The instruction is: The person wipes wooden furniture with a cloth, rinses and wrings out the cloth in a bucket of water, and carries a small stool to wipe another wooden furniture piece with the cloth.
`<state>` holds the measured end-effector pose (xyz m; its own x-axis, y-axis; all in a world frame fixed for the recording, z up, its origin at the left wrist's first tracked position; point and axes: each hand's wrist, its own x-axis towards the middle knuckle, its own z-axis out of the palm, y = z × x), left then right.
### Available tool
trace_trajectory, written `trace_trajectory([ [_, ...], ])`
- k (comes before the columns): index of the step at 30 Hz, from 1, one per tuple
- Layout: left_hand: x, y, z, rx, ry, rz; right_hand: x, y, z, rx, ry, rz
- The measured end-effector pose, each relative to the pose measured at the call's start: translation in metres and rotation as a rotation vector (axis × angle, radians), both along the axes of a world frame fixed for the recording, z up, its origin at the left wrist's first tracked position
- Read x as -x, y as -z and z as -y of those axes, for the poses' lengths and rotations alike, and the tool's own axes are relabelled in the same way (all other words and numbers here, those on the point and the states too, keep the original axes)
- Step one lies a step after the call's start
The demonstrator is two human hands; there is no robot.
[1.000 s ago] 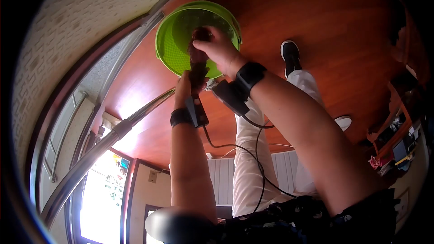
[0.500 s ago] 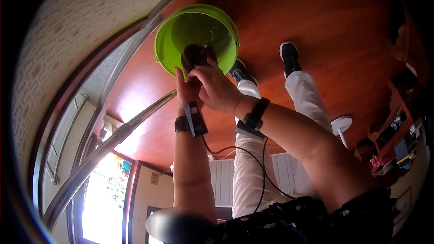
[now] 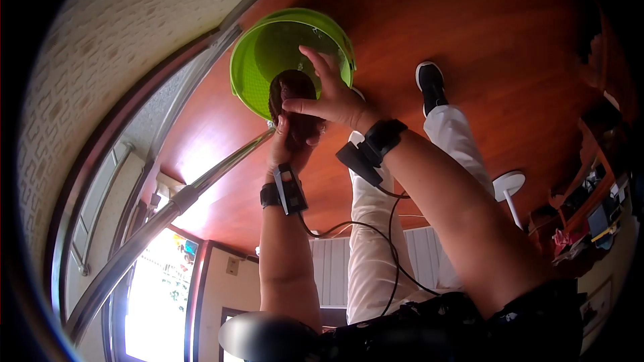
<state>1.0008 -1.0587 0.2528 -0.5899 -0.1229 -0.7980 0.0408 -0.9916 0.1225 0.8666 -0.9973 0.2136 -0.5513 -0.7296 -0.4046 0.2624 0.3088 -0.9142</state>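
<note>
A dark brown rounded thing (image 3: 293, 84) with a rough, textured edge is held over the near rim of a green bucket (image 3: 247, 84); its exact kind does not show. My left hand (image 3: 287, 141) is closed around its lower part from below. Just to its right, my right hand (image 3: 335, 99) has its fingers spread apart. The right thumb lies across the front of the brown thing; whether it presses on it, I cannot tell. Some water glints inside the bucket.
A shiny metal pole (image 3: 216, 170) slants from the lower left up to the bucket's near side. Reddish wood floor (image 3: 510, 33) surrounds the bucket, and a patterned wall curves along the left. A small white stand (image 3: 508, 184) is at the right. Cables hang from both wrist straps.
My right hand has come away from its grip and opened, its fingers now spread upward. The brown thing shows more fully and sits slightly lower, nearer me, in my left hand.
</note>
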Motion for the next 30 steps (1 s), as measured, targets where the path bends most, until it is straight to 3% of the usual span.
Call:
trace_trajectory([
  [1,0.0,-0.001,0.002,-0.004,0.052,-0.025,0.006,0.001,0.0,0.001,0.001,0.0],
  [3,0.004,-0.008,0.006,0.0,0.158,-0.038,0.019,0.001,0.003,0.048,-0.085,0.636],
  [4,0.002,-0.005,0.007,0.001,0.159,-0.036,0.024,0.0,0.007,0.05,-0.084,0.637],
  [6,-0.001,-0.001,0.011,-0.246,0.109,-0.179,0.028,0.0,0.015,0.145,-0.249,0.98],
  [8,-0.001,-0.006,0.013,-0.236,0.123,-0.125,0.027,0.004,0.02,0.142,-0.296,0.957],
  [10,0.002,-0.014,0.015,0.109,0.375,0.134,0.022,0.01,0.021,0.109,-0.273,0.781],
  [12,0.01,-0.018,0.024,0.145,0.443,0.077,0.015,0.015,0.023,0.102,-0.278,0.689],
  [14,0.02,-0.021,0.028,0.291,0.764,0.356,0.006,0.02,0.024,0.096,-0.31,0.28],
  [15,0.03,-0.024,0.021,0.477,0.805,0.482,0.002,0.02,0.023,0.093,-0.312,0.17],
  [16,0.023,-0.013,0.017,0.478,0.805,0.483,-0.005,0.02,0.023,0.094,-0.312,0.17],
  [18,0.015,0.009,0.012,0.997,0.955,0.529,-0.017,0.02,0.026,-0.024,-0.235,-0.077],
  [19,0.017,0.008,0.014,1.007,1.115,0.575,-0.022,0.022,0.03,-0.086,-0.281,-0.151],
  [20,0.02,0.011,0.013,1.011,1.114,0.574,-0.026,0.024,0.032,-0.084,-0.28,-0.154],
  [22,0.029,0.015,0.01,1.152,1.461,0.783,-0.026,0.012,0.035,-0.461,-0.493,-0.284],
  [23,0.032,0.014,0.011,1.058,1.512,0.796,-0.025,0.013,0.035,-0.49,-0.578,-0.338],
  [27,0.021,0.033,0.009,1.135,1.517,0.766,-0.023,0.013,0.039,-0.493,-0.547,-0.43],
  [30,0.018,0.023,-0.001,1.272,1.337,0.728,-0.013,0.011,0.039,-0.465,-0.616,-0.384],
])
